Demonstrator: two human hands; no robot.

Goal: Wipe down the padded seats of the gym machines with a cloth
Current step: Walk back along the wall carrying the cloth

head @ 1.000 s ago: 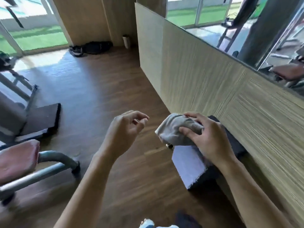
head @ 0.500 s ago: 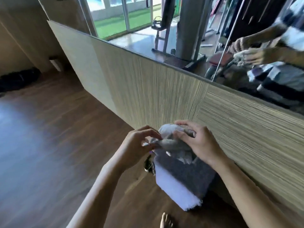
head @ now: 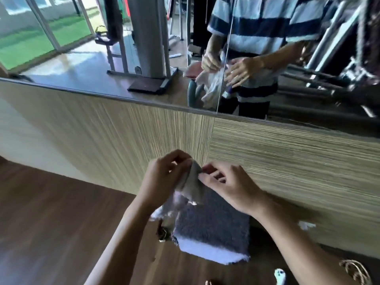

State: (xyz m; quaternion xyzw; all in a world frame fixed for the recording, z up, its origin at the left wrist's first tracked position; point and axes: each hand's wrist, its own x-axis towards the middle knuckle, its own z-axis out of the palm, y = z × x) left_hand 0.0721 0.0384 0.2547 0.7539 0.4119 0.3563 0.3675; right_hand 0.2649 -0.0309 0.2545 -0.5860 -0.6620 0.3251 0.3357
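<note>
Both hands, left (head: 162, 177) and right (head: 228, 186), pinch a grey cloth (head: 190, 184) above a dark mat (head: 213, 225) on the wooden floor (head: 51, 212), beside a mirrored wall (head: 123, 128).

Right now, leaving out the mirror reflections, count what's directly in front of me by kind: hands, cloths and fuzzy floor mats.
Hands: 2, left hand and right hand, both pinching the cloth
Cloth: 1
Fuzzy grey mat: 1
Total: 4

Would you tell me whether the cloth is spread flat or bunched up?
Bunched: the cloth hangs crumpled, pinched by left hand and right hand.
</note>
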